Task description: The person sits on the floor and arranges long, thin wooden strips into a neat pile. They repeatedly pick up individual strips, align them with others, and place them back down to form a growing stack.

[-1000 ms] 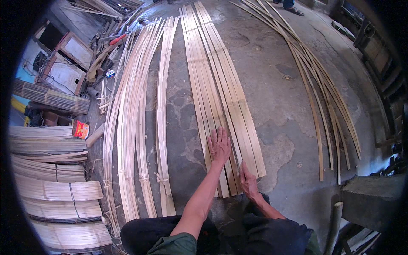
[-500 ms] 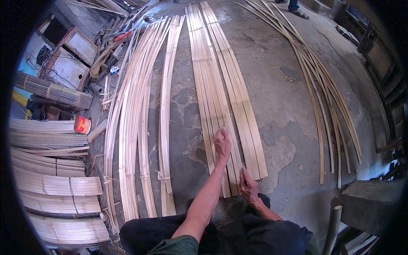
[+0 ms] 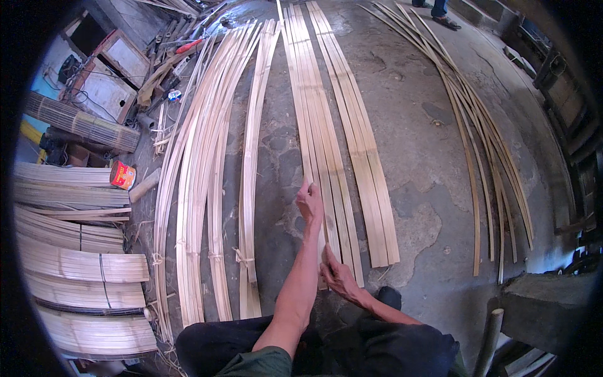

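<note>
Long pale bamboo strips (image 3: 323, 138) lie side by side on the floor in front of me, running away from my knees. My left hand (image 3: 309, 202) is closed in a pinch on a bamboo strip at the left edge of this row. Closer to me, my right hand (image 3: 340, 278) is closed around the same strip near its near end, the fingers partly hidden. The held strip's far end (image 3: 280, 11) sticks out beyond the others. A second row of flat strips (image 3: 361, 144) lies just to the right, across a narrow gap.
Tied strip bundles (image 3: 248, 188) lie to the left, beside stacked strip bundles (image 3: 88, 267) and a red tub (image 3: 122, 175). Loose thin strips (image 3: 471, 125) fan out at the right. A person's feet (image 3: 445, 22) stand at the far right.
Both hands have moved left, from the middle and right of the row to its left edge. One strip's far end now juts out farther at the top left of the row.
</note>
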